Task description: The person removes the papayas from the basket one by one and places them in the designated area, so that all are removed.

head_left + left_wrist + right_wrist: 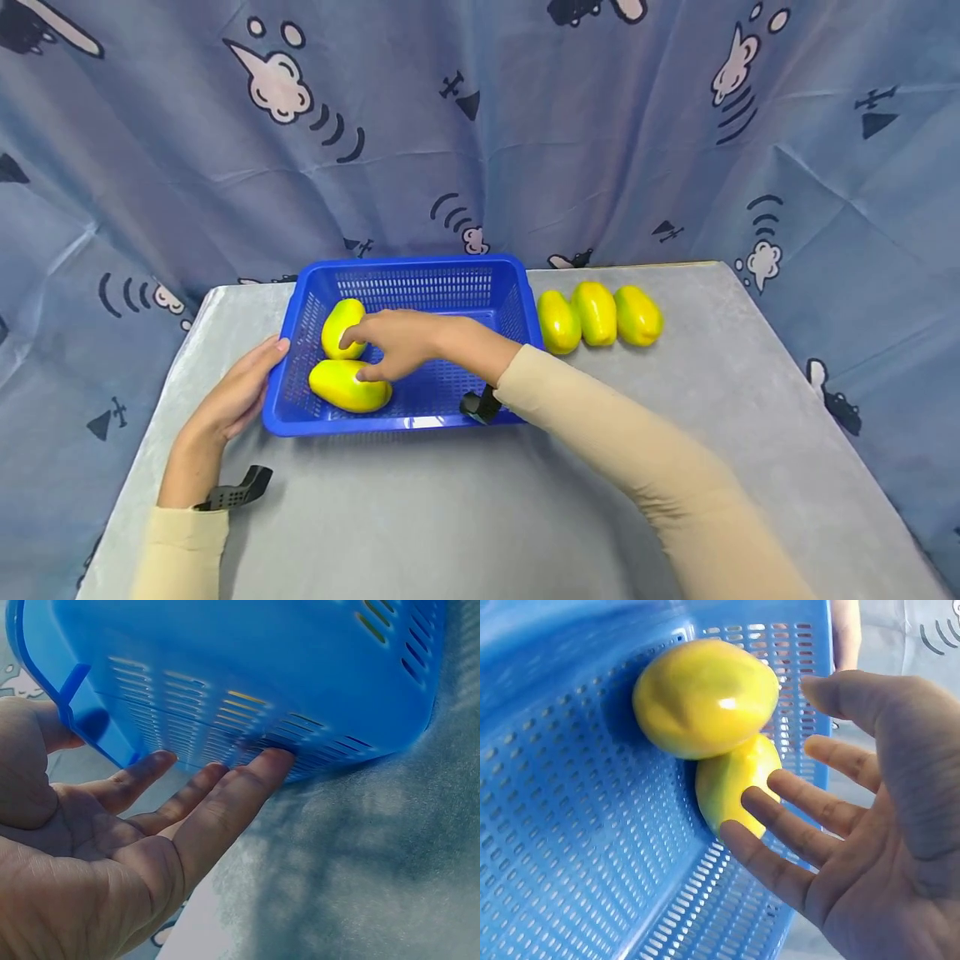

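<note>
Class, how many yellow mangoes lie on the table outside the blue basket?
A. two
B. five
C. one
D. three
D: three yellow mangoes sit in a row on the table just right of the blue basket, while two more lie inside it.

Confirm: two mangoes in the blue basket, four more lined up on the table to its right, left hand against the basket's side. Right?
Not quite: only three mangoes lie on the table right of the blue basket, as the head view shows. The rest holds: two mangoes sit in the basket, where the right hand reaches, and the left hand rests against its side.
</note>
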`<move>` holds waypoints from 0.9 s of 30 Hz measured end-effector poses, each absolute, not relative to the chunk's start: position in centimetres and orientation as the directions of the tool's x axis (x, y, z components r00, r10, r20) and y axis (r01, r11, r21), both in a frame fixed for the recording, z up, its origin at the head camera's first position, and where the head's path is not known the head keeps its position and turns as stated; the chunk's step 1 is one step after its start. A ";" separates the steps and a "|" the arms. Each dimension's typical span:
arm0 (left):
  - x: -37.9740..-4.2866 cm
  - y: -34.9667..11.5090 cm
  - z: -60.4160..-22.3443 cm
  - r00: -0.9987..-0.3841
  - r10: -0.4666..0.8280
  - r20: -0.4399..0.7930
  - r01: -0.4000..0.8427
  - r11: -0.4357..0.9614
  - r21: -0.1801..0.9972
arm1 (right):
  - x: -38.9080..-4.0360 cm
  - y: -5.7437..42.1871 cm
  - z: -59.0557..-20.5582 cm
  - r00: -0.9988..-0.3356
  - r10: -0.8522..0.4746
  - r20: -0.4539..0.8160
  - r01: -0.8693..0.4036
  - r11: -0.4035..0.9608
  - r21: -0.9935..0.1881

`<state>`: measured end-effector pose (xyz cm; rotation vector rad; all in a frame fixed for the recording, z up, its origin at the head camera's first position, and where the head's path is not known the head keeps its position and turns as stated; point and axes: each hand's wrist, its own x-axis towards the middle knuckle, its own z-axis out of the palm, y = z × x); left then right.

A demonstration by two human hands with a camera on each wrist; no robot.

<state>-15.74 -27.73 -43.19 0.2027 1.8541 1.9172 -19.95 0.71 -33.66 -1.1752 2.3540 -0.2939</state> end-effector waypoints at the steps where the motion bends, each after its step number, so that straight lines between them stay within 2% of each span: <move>1: -15.6 -27.8 -43.3 -0.880 0.427 -0.207 -0.222 0.014 0.975 | -19.8 0.5 -33.8 -0.500 -0.798 -0.337 -0.694 0.602 -0.396; 9: -15.4 -27.9 -43.6 -0.876 0.451 -0.171 -0.215 -0.047 0.976 | -19.4 -0.8 -34.4 -0.481 -0.789 -0.382 -0.687 0.610 -0.395; 21: -15.6 -28.1 -42.8 -0.873 0.432 -0.227 -0.235 0.036 0.971 | -19.4 -2.1 -34.5 -0.477 -0.753 -0.454 -0.633 0.652 -0.417; 27: -15.6 -27.8 -43.0 -0.874 0.438 -0.213 -0.224 0.025 0.974 | -19.5 -2.3 -35.1 -0.465 -0.727 -0.505 -0.624 0.674 -0.396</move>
